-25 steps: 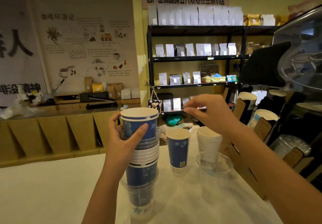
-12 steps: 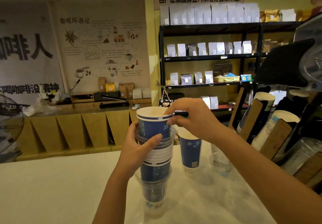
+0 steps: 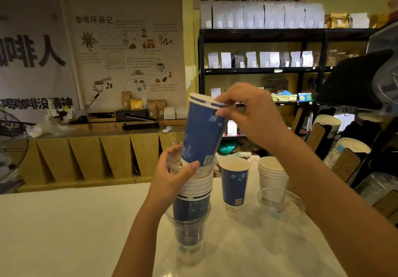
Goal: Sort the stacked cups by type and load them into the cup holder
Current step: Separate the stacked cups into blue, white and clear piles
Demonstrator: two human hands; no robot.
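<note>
A: Right hand (image 3: 252, 113) pinched on the rim of the tall blue cup (image 3: 202, 130), thumb outside, fingertips over the lip. Tilted, base barely inside the clear cup at the top of the mixed stack (image 3: 191, 201). Why tilted? Probably to break the nesting fit and free the base.

B: Left hand (image 3: 172, 175) wrapped round the upper part of that stack, closed on the clear rim and the white rims under it. Likely there to hold the rest down so only one cup lifts.

A: And where next for the blue one?

B: Best guess: onto the lone blue cup (image 3: 234, 184) standing at three o'clock of the stack, same type. Further out at three o'clock, white cups (image 3: 272, 173) nested together, seated in a clear cup (image 3: 280, 201). Sorted piles, apparently kept apart on the white counter (image 3: 64, 222) by kind.

A: Cup holder (image 3: 344, 160)?

B: Far right edge, around three o'clock, slanted slots with cups already showing in a few. Loading not yet begun for these piles, judging by the layout.

A: Risk?

B: Stack tall and mixed; a snagged base could tip it.
</note>
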